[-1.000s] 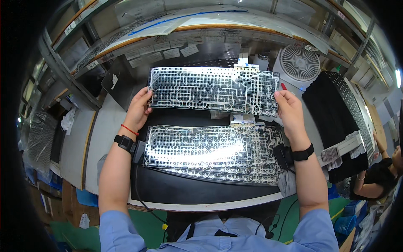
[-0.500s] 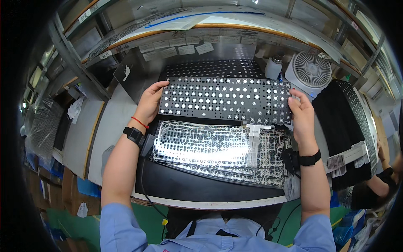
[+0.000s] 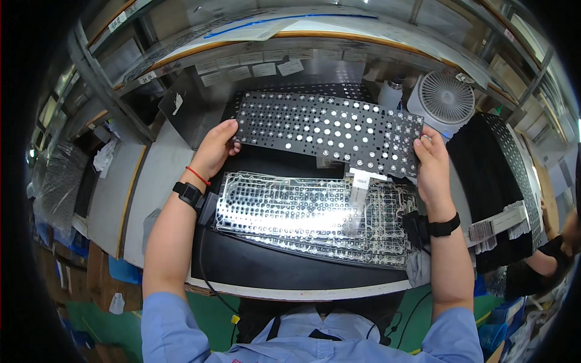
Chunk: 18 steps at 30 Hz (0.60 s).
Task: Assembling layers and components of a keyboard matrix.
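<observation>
My left hand (image 3: 219, 145) grips the left end of a black perforated keyboard sheet (image 3: 315, 134) dotted with rows of round white and silvery domes. Its right end is pinched between the thumb and fingers of my right hand (image 3: 432, 158). The sheet is held up above the bench, its left end farther from me than its right. Nearer to me lies a stack of clear keyboard membranes (image 3: 290, 209) with printed traces, glaring in the middle. A pale flat tail (image 3: 361, 186) lies across the membranes below the sheet; whether it joins the sheet I cannot tell.
A black mat (image 3: 242, 261) covers the bench beneath the membranes. Behind the held sheet stand a bottle (image 3: 391, 94) and a white fan (image 3: 446, 100). Black sheets (image 3: 490, 175) are piled at the right, with a bundle of pale strips (image 3: 499, 225). Another person's arm (image 3: 540, 263) shows at far right.
The left end of the black sheet has moved up and away from me, so the sheet now slants down to the right. Both hands keep their hold. The membranes stay in place.
</observation>
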Available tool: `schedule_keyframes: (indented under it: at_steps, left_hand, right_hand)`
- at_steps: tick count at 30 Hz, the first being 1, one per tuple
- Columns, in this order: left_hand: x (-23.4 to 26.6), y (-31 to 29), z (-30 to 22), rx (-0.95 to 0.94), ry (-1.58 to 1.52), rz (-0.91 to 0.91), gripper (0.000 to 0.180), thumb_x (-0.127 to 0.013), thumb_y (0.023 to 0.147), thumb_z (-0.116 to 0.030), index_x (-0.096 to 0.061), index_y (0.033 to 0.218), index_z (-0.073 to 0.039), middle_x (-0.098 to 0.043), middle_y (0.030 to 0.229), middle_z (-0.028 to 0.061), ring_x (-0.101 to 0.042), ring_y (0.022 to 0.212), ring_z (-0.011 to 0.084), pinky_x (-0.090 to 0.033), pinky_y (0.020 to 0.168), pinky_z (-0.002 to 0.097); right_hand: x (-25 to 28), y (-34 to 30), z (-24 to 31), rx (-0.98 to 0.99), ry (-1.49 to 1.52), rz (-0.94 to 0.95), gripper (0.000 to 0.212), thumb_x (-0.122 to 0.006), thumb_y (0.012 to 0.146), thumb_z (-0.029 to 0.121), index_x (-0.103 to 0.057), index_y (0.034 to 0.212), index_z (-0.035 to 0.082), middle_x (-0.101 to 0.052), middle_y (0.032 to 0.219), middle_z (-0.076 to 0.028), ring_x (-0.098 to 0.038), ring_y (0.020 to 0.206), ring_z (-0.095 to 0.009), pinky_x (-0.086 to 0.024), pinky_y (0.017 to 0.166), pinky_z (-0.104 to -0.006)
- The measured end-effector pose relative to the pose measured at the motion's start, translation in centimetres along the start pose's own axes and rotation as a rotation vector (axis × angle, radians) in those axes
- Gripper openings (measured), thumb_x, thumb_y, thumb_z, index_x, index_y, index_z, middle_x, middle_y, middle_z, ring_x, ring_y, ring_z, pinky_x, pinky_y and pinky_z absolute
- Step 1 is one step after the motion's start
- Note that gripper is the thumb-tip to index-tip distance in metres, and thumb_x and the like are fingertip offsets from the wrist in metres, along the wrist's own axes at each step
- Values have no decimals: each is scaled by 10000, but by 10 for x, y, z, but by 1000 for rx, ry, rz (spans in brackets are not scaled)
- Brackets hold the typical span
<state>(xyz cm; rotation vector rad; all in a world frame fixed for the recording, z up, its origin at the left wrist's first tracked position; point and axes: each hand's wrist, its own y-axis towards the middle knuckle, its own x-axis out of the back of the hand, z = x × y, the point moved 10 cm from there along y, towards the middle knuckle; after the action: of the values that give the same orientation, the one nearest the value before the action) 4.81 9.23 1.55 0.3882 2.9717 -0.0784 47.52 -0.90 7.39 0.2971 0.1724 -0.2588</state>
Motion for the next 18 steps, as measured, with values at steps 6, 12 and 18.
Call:
schedule_keyframes:
  at_steps: [6, 12, 18]
  left_hand:
    - [30, 5, -1, -76, -103, -116, 216, -483, 1001, -291, -557, 1076, -102, -564, 846, -21, -505, 671, 75, -395, 588, 202]
    - [33, 2, -2, -57, -154, -261, 325, -486, 1000, -277, -475, 1237, -55, -634, 1097, 103, -594, 787, 119, -462, 654, 220]
    - [30, 0, -3, -38, -147, -219, 452, -488, 997, -258, -374, 1362, -17, -590, 1245, 147, -621, 889, 149, -495, 722, 238]
  right_hand:
    - [-8, -5, 7, -36, -43, 52, 348, -507, 973, 144, -430, 1286, 12, -640, 951, -65, -609, 744, -95, -489, 605, -223]
    - [-3, -4, 1, -54, -129, 62, 359, -514, 974, 203, -460, 1279, 20, -637, 943, -55, -607, 736, -101, -467, 616, -221]
    - [-22, -10, -28, -112, -535, 310, 336, -692, 865, 190, -601, 1101, -31, -612, 862, -17, -531, 720, -68, -445, 627, -221]
